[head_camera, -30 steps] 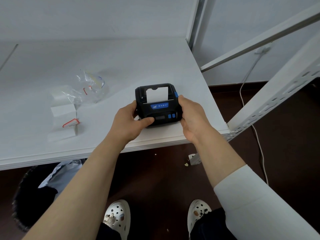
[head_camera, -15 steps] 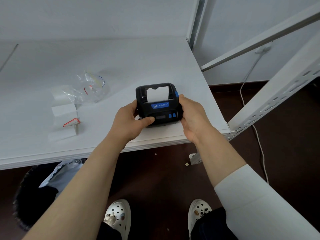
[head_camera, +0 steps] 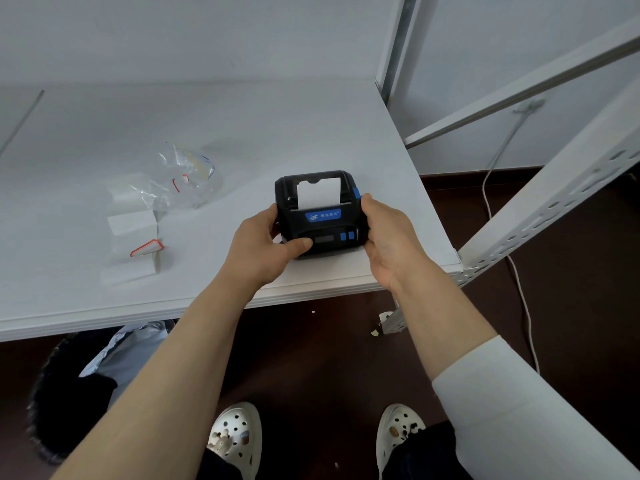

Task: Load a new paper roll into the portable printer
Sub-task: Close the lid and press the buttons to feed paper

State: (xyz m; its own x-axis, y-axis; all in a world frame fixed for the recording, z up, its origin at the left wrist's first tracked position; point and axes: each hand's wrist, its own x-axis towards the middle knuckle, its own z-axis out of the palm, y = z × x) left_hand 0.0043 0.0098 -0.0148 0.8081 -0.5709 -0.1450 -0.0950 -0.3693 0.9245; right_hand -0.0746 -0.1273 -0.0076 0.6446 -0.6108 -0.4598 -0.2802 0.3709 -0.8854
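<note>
White table (head_camera: 242, 133) under black printer (head_camera: 320, 223); left hand (head_camera: 261, 249) grips left side, right hand (head_camera: 389, 242) grips right side, paper strip (head_camera: 318, 194) just beyond fingers.

What the printer hides
The printer (head_camera: 320, 216) hides most fingers of the left hand (head_camera: 263, 247) and right hand (head_camera: 388, 244) behind its sides. Only a paper strip (head_camera: 318, 192) shows; the roll cannot be seen. Its label (head_camera: 322, 215) is too small to read.

The white table (head_camera: 311, 133) bore the printer (head_camera: 320, 220) near its front right corner, a plastic wrapper (head_camera: 180, 183) and paper stacks (head_camera: 131, 221) further left.
</note>
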